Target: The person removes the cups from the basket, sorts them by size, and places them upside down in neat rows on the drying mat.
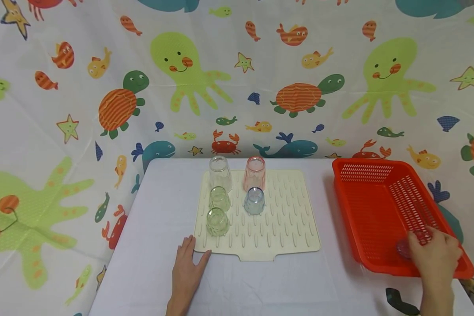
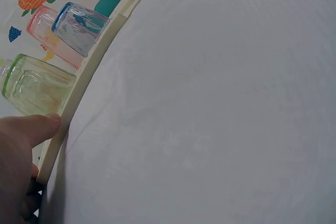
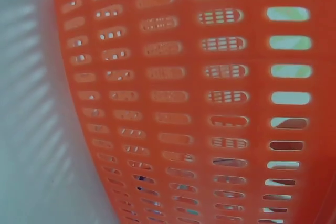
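My right hand (image 1: 436, 254) reaches down into the red basket (image 1: 345, 219), its fingers curled on a see-through glass (image 1: 422, 237). Beside the fingertips shows a purplish glass part (image 1: 403, 249); whether it belongs to the same glass I cannot tell. Only the slotted basket wall shows in the right wrist view. My left hand (image 1: 186, 267) rests at the near left corner of a cream drying mat (image 1: 288, 219), thumb and fingers touching its edges. Nearest to it stands a green glass (image 1: 217, 222), with another green glass (image 1: 219, 199) behind.
On the mat also stand a blue glass (image 1: 254, 202), a tall pink glass (image 1: 255, 174) and a tall clear glass (image 1: 220, 174). A dark curved strap-like thing (image 1: 400, 303) lies by the right forearm. A sea-animal curtain (image 1: 237, 101) hangs behind the white table (image 1: 162, 197).
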`<state>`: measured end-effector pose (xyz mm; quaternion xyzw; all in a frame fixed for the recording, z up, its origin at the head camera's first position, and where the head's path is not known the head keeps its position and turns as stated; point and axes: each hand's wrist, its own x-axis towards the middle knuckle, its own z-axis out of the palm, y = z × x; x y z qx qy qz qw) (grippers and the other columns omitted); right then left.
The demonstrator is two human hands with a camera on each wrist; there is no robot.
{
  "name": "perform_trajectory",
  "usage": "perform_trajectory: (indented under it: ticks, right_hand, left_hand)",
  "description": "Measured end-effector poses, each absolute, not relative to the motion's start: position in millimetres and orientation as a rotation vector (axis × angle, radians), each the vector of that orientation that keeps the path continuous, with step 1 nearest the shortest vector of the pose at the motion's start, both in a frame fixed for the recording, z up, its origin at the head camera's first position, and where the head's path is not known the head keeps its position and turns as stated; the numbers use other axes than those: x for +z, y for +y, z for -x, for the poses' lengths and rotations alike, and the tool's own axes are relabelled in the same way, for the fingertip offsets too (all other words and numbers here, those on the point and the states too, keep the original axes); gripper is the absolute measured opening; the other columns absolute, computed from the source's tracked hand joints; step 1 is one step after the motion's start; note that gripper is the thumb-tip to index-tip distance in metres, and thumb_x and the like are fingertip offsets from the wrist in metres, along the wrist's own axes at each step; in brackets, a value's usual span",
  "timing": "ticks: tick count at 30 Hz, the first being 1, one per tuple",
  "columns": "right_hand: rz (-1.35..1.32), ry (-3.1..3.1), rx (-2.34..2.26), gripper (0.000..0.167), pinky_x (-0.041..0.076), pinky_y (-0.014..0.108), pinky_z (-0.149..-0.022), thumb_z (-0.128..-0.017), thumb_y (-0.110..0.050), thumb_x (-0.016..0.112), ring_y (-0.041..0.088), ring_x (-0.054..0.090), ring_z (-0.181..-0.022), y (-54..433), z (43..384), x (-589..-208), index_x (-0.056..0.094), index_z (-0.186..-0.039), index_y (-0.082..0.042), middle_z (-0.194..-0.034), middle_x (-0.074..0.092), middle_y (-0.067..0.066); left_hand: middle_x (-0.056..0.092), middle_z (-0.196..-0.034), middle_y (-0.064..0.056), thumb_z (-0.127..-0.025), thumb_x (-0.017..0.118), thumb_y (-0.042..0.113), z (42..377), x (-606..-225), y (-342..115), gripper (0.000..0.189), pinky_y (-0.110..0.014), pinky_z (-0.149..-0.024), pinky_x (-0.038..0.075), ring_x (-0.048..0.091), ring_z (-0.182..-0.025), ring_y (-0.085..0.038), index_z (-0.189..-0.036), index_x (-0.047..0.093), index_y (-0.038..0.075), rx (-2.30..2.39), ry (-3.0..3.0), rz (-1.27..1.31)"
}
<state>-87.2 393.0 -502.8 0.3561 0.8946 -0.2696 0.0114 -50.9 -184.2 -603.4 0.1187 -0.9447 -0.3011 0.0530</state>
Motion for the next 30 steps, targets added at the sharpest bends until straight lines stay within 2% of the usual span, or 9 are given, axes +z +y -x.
perform_trajectory:
  ticks: [11,16,21,26,30]
  right_hand:
    - [-1.047,2.665,-0.692,0.083,0.04,0.079,-0.102,-0.097,-0.032,0.056,0.06,0.011,-0.133,400,89,-502,0.015,-0.151,0.014,-0.149,0.003,0.048]
    - [-1.026,2.665,-0.679,0.084,0.042,0.079,-0.099,-0.096,-0.031,0.059,0.062,0.012,-0.13,401,90,-502,0.014,-0.151,0.015,-0.147,0.004,0.049]
    - [-1.023,2.654,-0.668,0.086,0.04,0.079,-0.102,-0.094,-0.03,0.061,0.063,0.016,-0.128,401,92,-502,0.013,-0.15,0.015,-0.147,0.007,0.049]
    - [-0.988,2.638,-0.704,0.101,0.032,0.081,-0.106,-0.091,-0.039,0.068,0.061,0.02,-0.127,403,93,-504,0.007,-0.152,0.013,-0.144,0.017,0.046]
    - [-0.926,2.639,-0.76,0.115,0.035,0.082,-0.103,-0.085,-0.052,0.073,0.059,0.025,-0.126,407,94,-504,0.006,-0.152,0.013,-0.142,0.023,0.044]
  left_hand:
    - [0.045,-0.154,-0.02,-0.088,0.076,0.04,51,-604,-184,0.077,-0.053,-0.125,0.028,0.035,-0.149,-0.038,-0.145,0.048,-0.004,-0.933,-2.861,-0.373]
    - [0.046,-0.154,-0.02,-0.088,0.077,0.039,50,-606,-185,0.077,-0.053,-0.126,0.028,0.036,-0.148,-0.037,-0.144,0.048,-0.005,-0.927,-2.845,-0.366]
    - [0.047,-0.153,-0.02,-0.087,0.077,0.039,49,-607,-185,0.077,-0.052,-0.126,0.028,0.037,-0.148,-0.037,-0.144,0.049,-0.005,-0.918,-2.842,-0.362]
    - [0.046,-0.153,-0.02,-0.088,0.077,0.039,49,-607,-185,0.077,-0.052,-0.126,0.028,0.036,-0.148,-0.037,-0.144,0.048,-0.004,-0.919,-2.848,-0.36]
    - [0.047,-0.153,-0.02,-0.087,0.077,0.039,50,-607,-186,0.077,-0.052,-0.126,0.028,0.037,-0.148,-0.037,-0.144,0.049,-0.005,-0.918,-2.844,-0.353]
